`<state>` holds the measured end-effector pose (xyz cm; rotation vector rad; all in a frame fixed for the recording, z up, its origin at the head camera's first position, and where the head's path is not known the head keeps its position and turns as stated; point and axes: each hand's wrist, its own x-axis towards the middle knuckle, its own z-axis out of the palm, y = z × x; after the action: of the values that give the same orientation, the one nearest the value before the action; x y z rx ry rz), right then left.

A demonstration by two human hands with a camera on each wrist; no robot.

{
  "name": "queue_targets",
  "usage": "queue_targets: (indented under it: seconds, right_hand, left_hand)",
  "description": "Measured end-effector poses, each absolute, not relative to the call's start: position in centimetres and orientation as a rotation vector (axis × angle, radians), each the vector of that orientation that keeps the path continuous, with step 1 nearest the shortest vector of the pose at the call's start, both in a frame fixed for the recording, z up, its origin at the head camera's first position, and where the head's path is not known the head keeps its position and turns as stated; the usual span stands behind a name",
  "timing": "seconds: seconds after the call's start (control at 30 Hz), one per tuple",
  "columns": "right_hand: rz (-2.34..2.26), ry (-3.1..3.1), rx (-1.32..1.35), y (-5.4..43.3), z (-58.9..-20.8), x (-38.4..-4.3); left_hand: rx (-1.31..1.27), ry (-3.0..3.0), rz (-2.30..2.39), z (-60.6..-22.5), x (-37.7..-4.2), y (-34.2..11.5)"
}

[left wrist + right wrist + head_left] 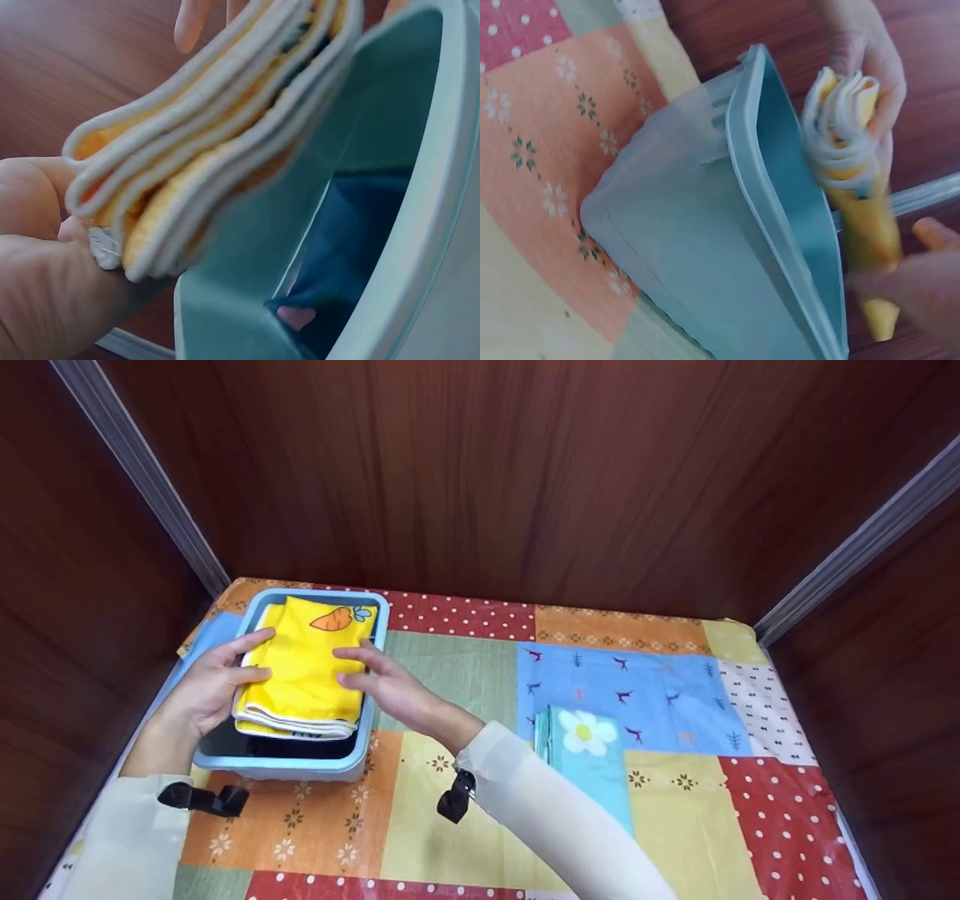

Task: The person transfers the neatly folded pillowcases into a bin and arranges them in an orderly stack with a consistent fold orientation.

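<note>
On my far left, the left hand (pixel 214 682) grips the folded yellow cloth (pixel 307 660) by its left side. The yellow cloth is above the mouth of the bin (pixel 281 765), where I see a dark blue cloth (pixel 360 240). The right hand (pixel 394 686) touches its right side, fingers apart; I cannot tell whether it grips. Farther right, a turquoise cloth (pixel 600 787) lies on the sheet (pixel 465 667).

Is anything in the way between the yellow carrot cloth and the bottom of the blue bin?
Yes, one thing: a dark blue cloth lies low inside the blue bin, below the yellow carrot cloth. Nothing visible blocks the open top; the left hand and right hand hold the carrot cloth over it.
</note>
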<state>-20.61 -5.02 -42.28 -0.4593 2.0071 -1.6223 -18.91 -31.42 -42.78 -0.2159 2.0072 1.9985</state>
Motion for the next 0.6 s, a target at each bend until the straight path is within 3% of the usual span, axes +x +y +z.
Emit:
queue_targets:
  seconds: [0.17,0.37,0.6]
  right_hand:
    - [-1.462,2.302,-0.412,-5.2,-42.1,-20.3]
    - [-1.5,2.297,-0.357,-4.2,-42.3,-20.9]
    - [-1.42,2.358,-0.389,-3.2,-42.3,-21.2]
  left_hand:
    - [-0.252,2.407,1.646,-43.2,-18.7,-31.6]
    - [-0.325,2.446,1.607,-43.3,-18.9,-31.0]
    - [-0.239,2.519,1.571,-43.0,-19.2,-29.4]
